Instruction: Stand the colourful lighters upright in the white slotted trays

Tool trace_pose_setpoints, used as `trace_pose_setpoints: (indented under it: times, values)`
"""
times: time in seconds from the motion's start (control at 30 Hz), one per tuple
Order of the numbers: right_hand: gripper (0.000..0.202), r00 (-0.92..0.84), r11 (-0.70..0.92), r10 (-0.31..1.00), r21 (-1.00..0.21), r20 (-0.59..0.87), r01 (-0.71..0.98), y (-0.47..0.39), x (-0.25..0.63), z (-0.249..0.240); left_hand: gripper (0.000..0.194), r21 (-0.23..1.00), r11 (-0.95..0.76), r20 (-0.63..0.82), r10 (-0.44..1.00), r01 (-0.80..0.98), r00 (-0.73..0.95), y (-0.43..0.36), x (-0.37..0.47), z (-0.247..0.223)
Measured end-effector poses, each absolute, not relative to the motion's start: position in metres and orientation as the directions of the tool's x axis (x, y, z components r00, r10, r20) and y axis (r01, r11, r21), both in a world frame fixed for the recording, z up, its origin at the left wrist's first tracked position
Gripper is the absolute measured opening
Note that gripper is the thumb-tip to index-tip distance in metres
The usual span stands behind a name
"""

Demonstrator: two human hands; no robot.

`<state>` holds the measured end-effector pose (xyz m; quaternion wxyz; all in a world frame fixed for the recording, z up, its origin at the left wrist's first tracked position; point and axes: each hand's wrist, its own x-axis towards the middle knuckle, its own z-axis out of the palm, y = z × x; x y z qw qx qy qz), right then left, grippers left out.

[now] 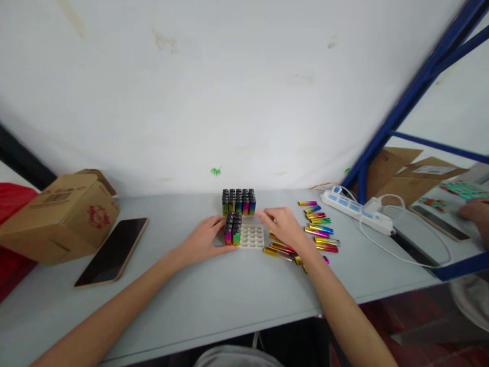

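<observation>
A white tray point(252, 238) with rows of round holes lies on the table. Its left part holds upright lighters point(232, 235) with black tops and shiny coloured bodies. My left hand point(206, 237) grips the tray's left end, thumb along the front and fingers behind the lighters. My right hand point(284, 224) is bent over the tray's right edge, fingers curled inward; anything between them is hidden. Behind the tray stands a block of lighters point(239, 202) packed upright. Loose shiny coloured lighter-like tubes point(280, 251) lie under and beside my right forearm.
More coloured tubes point(319, 230) are scattered to the right, near a white power strip point(357, 210) with cables. At left are a tablet-like black device point(112, 251) and a cardboard box point(57, 216). A blue metal frame point(416, 86) borders the right, with another person's hand point(476, 211) beyond.
</observation>
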<state>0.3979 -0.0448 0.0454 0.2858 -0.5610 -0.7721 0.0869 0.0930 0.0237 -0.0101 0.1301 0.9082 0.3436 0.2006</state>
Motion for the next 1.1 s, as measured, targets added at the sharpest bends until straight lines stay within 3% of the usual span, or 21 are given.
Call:
trace_pose_setpoints:
  times: [0.13, 0.23, 0.57, 0.83, 1.1]
  values:
    - [0.023, -0.012, 0.128, 0.934, -0.305, 0.357, 0.944, -0.020, 0.475, 0.054, 0.077, 0.400, -0.731, 0.266, 0.670, 0.553, 0.693, 0.028, 0.091, -0.013]
    - [0.027, 0.099, -0.061, 0.970, -0.171, 0.224, 0.983, -0.007, 0.526, 0.052, 0.075, 0.408, -0.733, 0.254, 0.664, 0.545, 0.703, 0.030, 0.090, -0.014]
    - [0.028, 0.004, 0.000, 0.999, -0.102, 0.039, 0.995, -0.022, 0.554, 0.027, 0.075, 0.389, -0.741, 0.246, 0.656, 0.547, 0.714, 0.026, 0.091, -0.010]
    - [0.022, -0.120, 0.122, 0.993, -0.175, 0.025, 0.977, -0.028, 0.532, 0.027, 0.074, 0.394, -0.734, 0.243, 0.664, 0.554, 0.707, 0.026, 0.091, -0.009]
    - [0.029, -0.144, 0.195, 0.978, -0.401, 0.153, 0.895, -0.038, 0.503, 0.034, 0.076, 0.392, -0.731, 0.227, 0.665, 0.558, 0.711, 0.025, 0.091, -0.009]
